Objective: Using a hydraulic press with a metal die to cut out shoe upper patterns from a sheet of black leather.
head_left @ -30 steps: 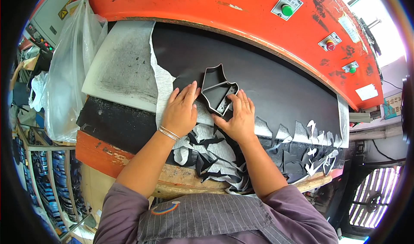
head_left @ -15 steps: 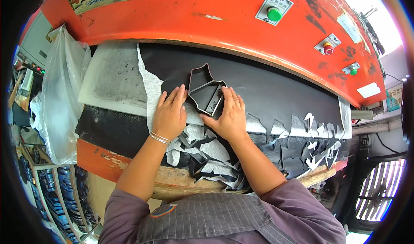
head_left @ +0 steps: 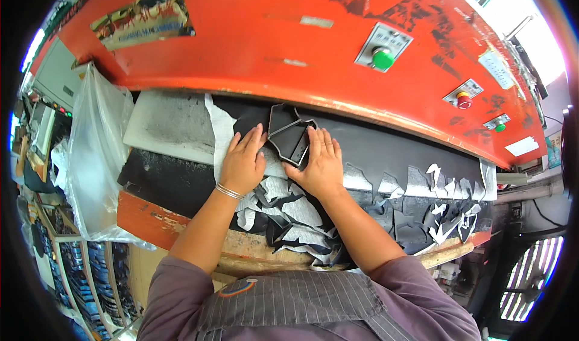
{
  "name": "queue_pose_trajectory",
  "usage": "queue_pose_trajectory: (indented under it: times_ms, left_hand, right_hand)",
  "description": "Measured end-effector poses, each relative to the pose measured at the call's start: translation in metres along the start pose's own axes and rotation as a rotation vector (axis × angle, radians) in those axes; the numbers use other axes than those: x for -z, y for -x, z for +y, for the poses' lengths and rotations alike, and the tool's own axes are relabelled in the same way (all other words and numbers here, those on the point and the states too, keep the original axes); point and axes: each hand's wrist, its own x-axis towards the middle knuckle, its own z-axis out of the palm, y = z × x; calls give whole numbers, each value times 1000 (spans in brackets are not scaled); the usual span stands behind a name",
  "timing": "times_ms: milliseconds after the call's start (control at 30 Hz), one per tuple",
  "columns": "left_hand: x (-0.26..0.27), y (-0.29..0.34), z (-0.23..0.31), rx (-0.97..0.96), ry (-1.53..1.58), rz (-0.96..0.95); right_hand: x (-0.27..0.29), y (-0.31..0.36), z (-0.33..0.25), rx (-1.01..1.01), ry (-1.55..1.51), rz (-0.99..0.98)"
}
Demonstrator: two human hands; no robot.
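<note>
A metal cutting die (head_left: 299, 145) with thin angular walls and inner cross bars lies on a sheet of black material (head_left: 398, 142). At its left side, my left hand (head_left: 244, 162) rests with fingers stretched out, the fingertips at the die's wall. On the opposite side my right hand (head_left: 319, 163) lies with its fingers extended along the wall and its thumb near the die's lower corner. Both hands are open. The die's far tip sits close to the lower edge of an orange press beam (head_left: 241, 57).
Black and whitish scraps (head_left: 295, 214) are heaped nearer to me, with more cut strips to the right. A pale board (head_left: 169, 124) shows at left beside a clear plastic bag (head_left: 96, 160). The beam carries green buttons (head_left: 382, 59) and a red button (head_left: 463, 101).
The orange beam appears lower in the picture and covers more of the black sheet's far part. Both hands stay beside the die, which has hardly shifted against the scraps.
</note>
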Motion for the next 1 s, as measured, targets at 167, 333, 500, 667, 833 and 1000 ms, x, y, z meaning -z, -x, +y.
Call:
queue_pose_trajectory:
  times_ms: [167, 333, 500, 667, 833, 1000]
  left_hand:
    - [31, 9, 13, 287, 320, 231]
    - [53, -28, 111, 181, 624, 36]
    - [73, -100, 204, -217, 628, -21]
    - [65, -138, 216, -209, 241, 20]
    - [79, -26, 182, -40, 270, -168]
    - [92, 116, 139, 196, 127, -346]
  right_hand:
    - [76, 40, 30, 121, -335, 94]
    - [173, 70, 154, -275, -445, 802]
    - [290, 25, 250, -405, -254, 1426]
    - [318, 11, 302, -593, -4, 1301]
    - [297, 57, 245, -386, -476, 1208]
    - [317, 88, 184, -372, -463, 1173]
